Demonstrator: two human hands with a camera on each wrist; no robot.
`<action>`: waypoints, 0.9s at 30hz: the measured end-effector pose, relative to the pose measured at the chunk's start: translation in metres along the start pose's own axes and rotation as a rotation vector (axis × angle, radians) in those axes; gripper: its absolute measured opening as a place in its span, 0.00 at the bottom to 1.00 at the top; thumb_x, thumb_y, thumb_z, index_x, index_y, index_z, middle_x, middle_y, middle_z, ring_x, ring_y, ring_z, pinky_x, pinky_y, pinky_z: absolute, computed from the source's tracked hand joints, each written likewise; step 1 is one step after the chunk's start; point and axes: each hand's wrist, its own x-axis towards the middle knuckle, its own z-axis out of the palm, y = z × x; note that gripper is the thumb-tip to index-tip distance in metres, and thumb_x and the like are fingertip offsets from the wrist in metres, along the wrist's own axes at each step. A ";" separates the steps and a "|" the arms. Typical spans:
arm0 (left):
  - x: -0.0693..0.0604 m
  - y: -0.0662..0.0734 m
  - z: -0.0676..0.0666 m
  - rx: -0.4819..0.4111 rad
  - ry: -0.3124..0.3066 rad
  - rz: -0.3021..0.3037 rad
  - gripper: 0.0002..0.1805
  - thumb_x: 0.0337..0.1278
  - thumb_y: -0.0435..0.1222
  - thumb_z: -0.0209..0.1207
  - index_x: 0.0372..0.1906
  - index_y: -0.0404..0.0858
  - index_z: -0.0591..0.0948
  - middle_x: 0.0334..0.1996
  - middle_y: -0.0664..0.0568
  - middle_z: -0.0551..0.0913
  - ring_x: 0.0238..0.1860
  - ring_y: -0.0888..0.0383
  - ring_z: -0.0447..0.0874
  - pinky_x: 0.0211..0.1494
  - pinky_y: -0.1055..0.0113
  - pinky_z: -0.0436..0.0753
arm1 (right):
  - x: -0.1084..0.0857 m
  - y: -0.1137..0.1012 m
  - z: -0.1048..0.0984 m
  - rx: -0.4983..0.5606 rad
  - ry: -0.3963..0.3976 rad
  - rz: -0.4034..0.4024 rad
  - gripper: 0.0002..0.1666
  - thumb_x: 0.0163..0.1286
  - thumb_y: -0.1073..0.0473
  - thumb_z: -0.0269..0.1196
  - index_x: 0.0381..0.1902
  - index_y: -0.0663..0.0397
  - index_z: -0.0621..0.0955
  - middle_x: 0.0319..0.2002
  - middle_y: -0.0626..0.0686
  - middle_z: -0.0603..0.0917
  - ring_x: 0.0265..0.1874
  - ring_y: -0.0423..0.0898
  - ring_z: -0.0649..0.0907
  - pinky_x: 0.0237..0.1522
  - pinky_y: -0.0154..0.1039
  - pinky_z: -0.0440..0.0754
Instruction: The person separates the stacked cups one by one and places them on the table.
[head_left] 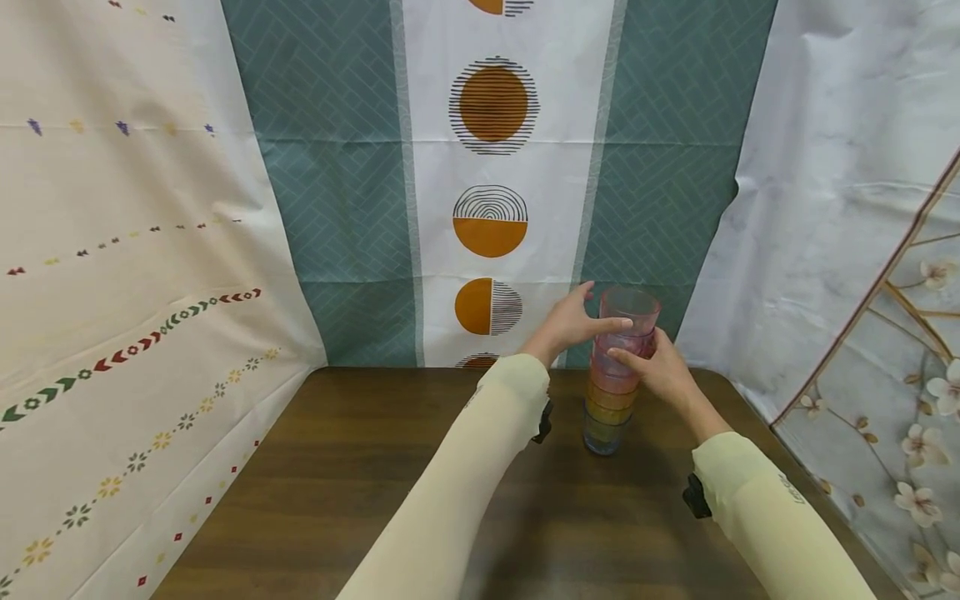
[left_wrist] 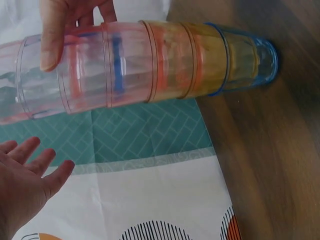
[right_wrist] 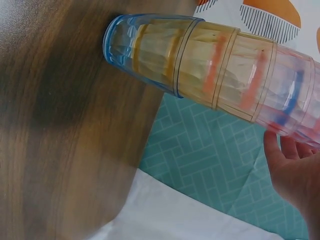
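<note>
Head view: Two hands meet at one stack of cups [head_left: 609, 404], upright on the right half of a brown table [head_left: 375, 475]. The right hand [head_left: 663, 367] grips the upper part, fingers wrapped behind and thumb across the front. The left hand [head_left: 573, 321] reaches in by the topmost cup, thumb and fingers spread apart; the thumb crosses the stack's outline, but contact there cannot be told. Two pale sleeves [head_left: 450, 475] enter from the foreground, one black device [head_left: 697, 497] at each cuff. The stack stands toward the back edge, with wood stretching wide to its left and a narrower strip to its right. A green-and-white curtain [head_left: 326, 183] with orange circles hangs behind; a patterned cream cloth [head_left: 150, 208] covers the left side, a floral cloth [head_left: 847, 250] the right.

Left wrist view: Six rims can be counted, blue near the base, then yellow, then pink; the top runs out of frame, so the full count of cups cannot be told. Four fingers of the left hand fan out, a gap showing between them and the stack. The right thumb lies against the upper cups. The table's edge passes behind the yellow ones.

Right wrist view: The blue base lies over dark wood grain. The right hand's fingertips touch a pink cup. The table's rounded corner shows at lower left.
</note>
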 end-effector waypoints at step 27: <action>0.006 0.028 -0.005 -0.380 0.129 0.083 0.43 0.56 0.51 0.69 0.73 0.42 0.66 0.63 0.55 0.76 0.66 0.58 0.71 0.65 0.60 0.74 | -0.002 0.000 -0.001 -0.024 0.017 0.030 0.52 0.68 0.39 0.65 0.73 0.65 0.56 0.66 0.69 0.67 0.63 0.66 0.71 0.64 0.62 0.68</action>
